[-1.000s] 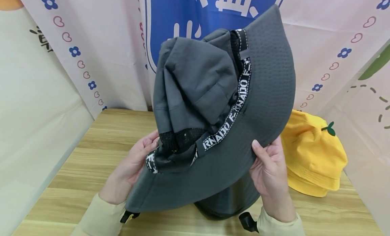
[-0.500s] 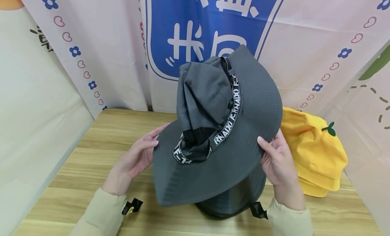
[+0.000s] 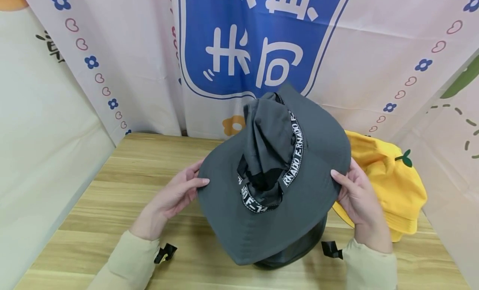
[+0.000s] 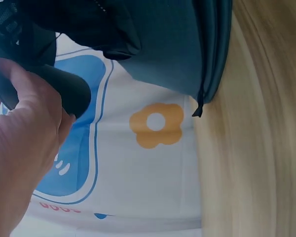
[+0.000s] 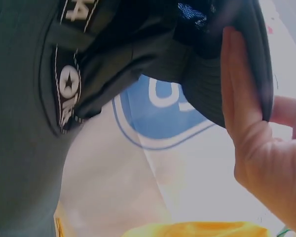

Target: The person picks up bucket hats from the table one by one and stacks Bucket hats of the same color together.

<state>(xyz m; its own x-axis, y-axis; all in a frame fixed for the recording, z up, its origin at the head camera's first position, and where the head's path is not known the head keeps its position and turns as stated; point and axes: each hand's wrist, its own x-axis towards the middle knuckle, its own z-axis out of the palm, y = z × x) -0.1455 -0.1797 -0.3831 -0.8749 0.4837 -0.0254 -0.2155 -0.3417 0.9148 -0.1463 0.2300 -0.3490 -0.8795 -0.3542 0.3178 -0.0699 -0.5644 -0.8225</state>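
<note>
A dark grey bucket hat (image 3: 271, 136) with a wide brim is held up at the middle of the head view. Its soft crown is creased and partly collapsed, with a lettered black-and-white band around its base. My left hand (image 3: 177, 194) pinches the left side of the brim, thumb on top. On the opposite side, my right hand (image 3: 359, 196) grips the brim between thumb and fingers; the right wrist view shows those fingers (image 5: 244, 79) flat along the underside. Beneath the hat, another dark grey item (image 3: 295, 250) rests on the table, mostly hidden.
A yellow bucket hat (image 3: 396, 190) with a green sprout sits on the wooden table (image 3: 112, 207) at the right, partly behind my right hand. A printed curtain (image 3: 149, 65) closes off the back, and pale side panels (image 3: 45, 128) flank the table.
The grey hat has come down and turned, its crown now more central between the hands. My left hand has shifted from near the band to the brim's left edge; my right hand has moved right.
</note>
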